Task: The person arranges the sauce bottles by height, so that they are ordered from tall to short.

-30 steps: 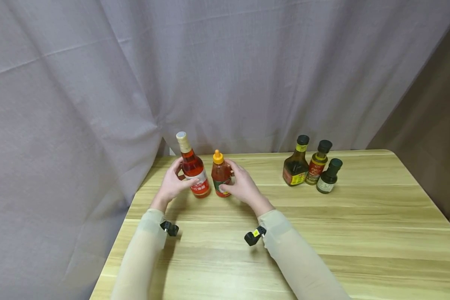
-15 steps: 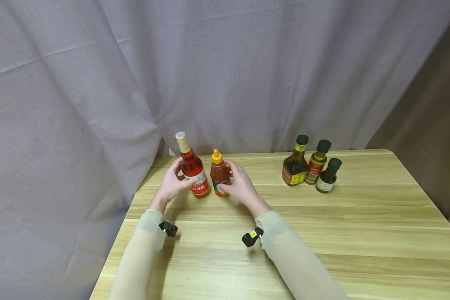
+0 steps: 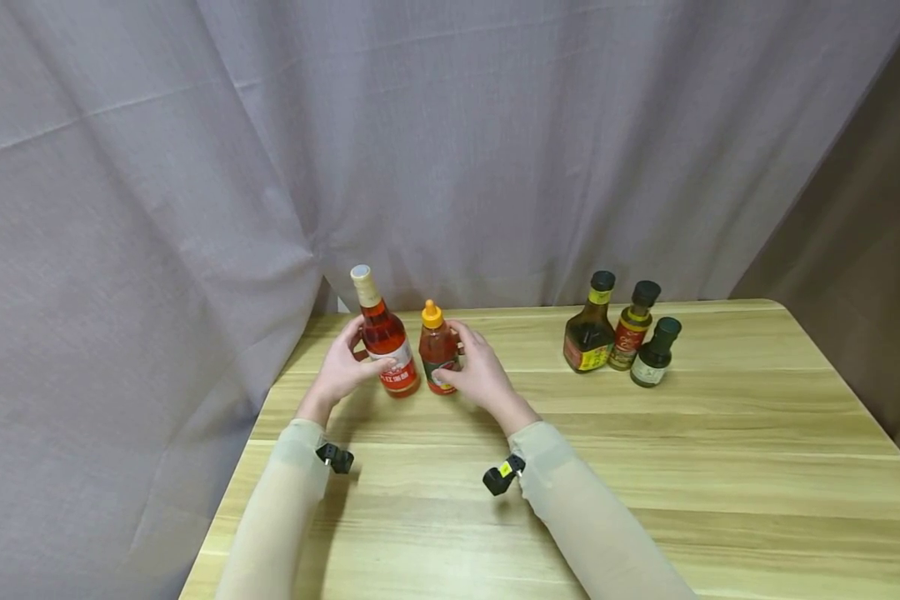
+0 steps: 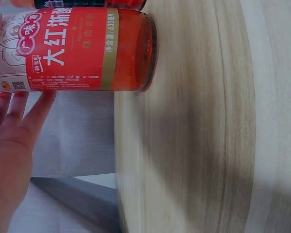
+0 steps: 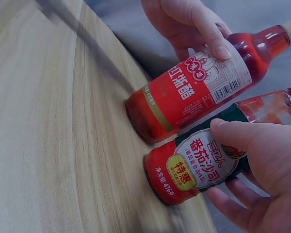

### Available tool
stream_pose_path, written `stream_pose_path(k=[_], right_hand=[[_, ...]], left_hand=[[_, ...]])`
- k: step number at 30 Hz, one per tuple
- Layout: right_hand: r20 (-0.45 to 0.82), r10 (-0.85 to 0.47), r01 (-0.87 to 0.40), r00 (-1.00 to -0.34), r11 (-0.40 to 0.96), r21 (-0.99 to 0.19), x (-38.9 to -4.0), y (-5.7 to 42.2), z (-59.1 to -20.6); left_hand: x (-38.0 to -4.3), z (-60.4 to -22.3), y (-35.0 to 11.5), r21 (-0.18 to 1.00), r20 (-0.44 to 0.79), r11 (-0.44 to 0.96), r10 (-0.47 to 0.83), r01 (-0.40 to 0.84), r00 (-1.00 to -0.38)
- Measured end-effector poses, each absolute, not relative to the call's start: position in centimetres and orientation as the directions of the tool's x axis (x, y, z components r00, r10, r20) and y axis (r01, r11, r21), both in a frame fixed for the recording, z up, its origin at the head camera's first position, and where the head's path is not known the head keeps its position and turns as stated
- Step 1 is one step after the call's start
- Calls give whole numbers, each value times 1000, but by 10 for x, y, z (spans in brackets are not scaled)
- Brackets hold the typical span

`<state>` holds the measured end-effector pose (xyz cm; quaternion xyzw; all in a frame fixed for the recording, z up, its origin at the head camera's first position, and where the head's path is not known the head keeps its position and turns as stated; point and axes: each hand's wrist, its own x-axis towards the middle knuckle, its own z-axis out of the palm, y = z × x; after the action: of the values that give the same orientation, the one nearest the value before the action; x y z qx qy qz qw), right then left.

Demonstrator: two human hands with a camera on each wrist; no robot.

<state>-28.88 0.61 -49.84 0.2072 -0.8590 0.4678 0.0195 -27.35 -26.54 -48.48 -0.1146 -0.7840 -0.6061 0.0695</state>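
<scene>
A tall red vinegar bottle (image 3: pixel 396 377) with a cream cap stands upright near the table's back left. My left hand (image 3: pixel 342 365) grips it around the label, thumb in front and fingers behind. Just to its right is a shorter ketchup bottle (image 3: pixel 437 346) with an orange nozzle cap, gripped by my right hand (image 3: pixel 483 377) from the right side. In the right wrist view the vinegar bottle (image 5: pixel 184 97) and the ketchup bottle (image 5: pixel 199 162) stand close side by side, with the right thumb across the ketchup label. Part of the left fingers is hidden behind the vinegar bottle.
Further right on the wooden table (image 3: pixel 645 467) stand a dark square sauce bottle (image 3: pixel 589 337), a slim bottle with a red label (image 3: pixel 630 340) and a small dark bottle (image 3: pixel 652 358), grouped together. A grey curtain (image 3: pixel 450 150) hangs behind the table's back edge.
The right hand and the ketchup bottle have shifted slightly left, a little nearer the vinegar bottle. The left hand keeps its hold almost unmoved.
</scene>
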Motion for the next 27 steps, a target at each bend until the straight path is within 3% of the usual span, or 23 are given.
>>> stream_pose_path(k=[9, 14, 21, 27], right_hand=[[205, -343, -359, -917, 478, -802, -288, 8, -501], [191, -337, -336, -922, 452, -826, -286, 15, -500], [242, -329, -371, -913, 419, -829, -282, 36, -497], [286, -315, -401, -905, 407, -821, -279, 65, -493]], left_hand=[[-269, -479, -266, 904, 264, 323, 95, 280, -960], [-265, -476, -260, 883, 353, 316, 36, 346, -935], [-245, -457, -238, 763, 623, 326, -144, 558, -769], [-222, -430, -216, 671, 738, 341, -215, 659, -640]])
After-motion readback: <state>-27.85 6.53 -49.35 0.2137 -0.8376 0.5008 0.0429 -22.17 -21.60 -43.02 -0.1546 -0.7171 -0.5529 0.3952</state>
